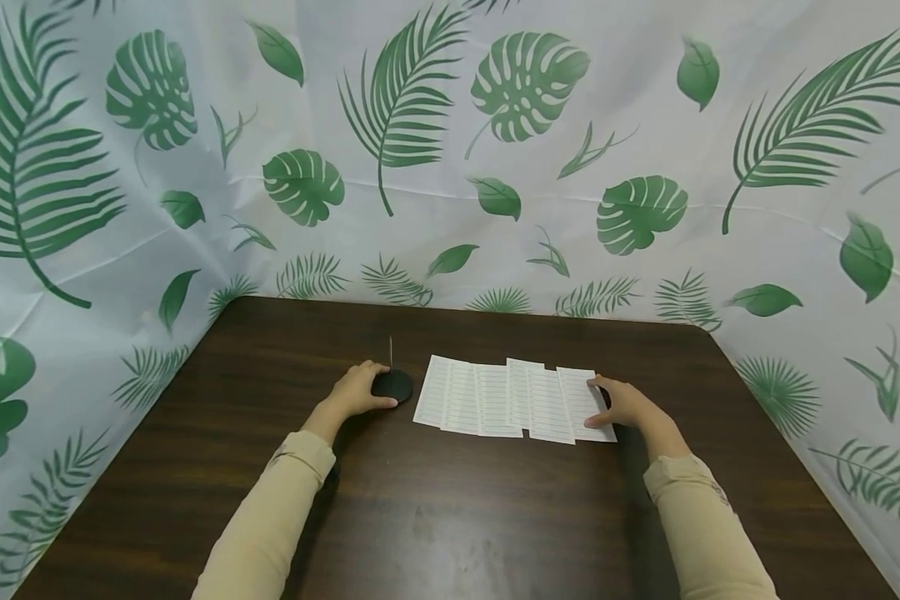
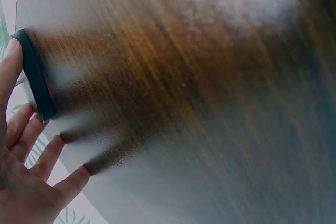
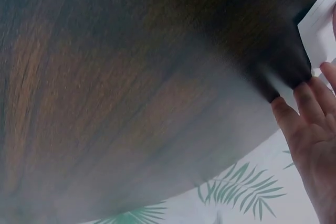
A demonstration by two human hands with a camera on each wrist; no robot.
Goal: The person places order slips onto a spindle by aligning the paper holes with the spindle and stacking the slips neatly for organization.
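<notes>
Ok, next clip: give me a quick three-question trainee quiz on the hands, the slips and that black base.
1. True or false: the left hand rests on the round black spike base.
2. Which hand touches the paper slips? A) left B) right C) both
3. Fill in: the slips lie fanned out in an overlapping row on the dark wooden ____.

Key:
1. True; the fingers lie against the base's rim, and a thin spike rises from it.
2. B; the right hand presses the rightmost slip at the row's right end.
3. table.
</notes>
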